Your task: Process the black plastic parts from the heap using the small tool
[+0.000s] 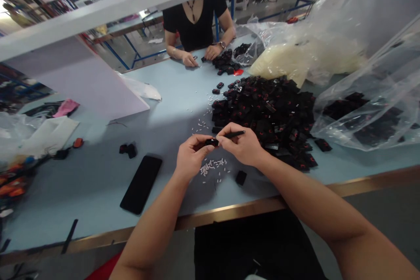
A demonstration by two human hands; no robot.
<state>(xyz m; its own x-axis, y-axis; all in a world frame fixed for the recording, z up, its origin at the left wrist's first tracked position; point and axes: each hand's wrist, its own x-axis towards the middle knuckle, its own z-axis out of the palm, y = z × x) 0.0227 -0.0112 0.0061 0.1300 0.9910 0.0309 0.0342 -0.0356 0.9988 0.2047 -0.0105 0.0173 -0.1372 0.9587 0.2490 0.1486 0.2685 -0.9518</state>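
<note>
My left hand [191, 154] is closed around a small black plastic part [211, 142], pinching it between thumb and fingers. My right hand [243, 144] meets it from the right and grips a thin black tool [235, 133] whose tip points at the part. Both hands hover above a small scatter of tiny white pins [213, 167] on the pale blue table [98, 183]. A single black part [240, 177] lies just below my right wrist. A large heap of black parts with red marks [265, 113] sits right behind my hands.
A black phone [141, 184] lies face down at the left. Clear plastic bags hold more black parts [367, 118] at the right and white material [295, 59] farther back. A person in black [197, 22] works across the table. Clutter lies at the far left edge.
</note>
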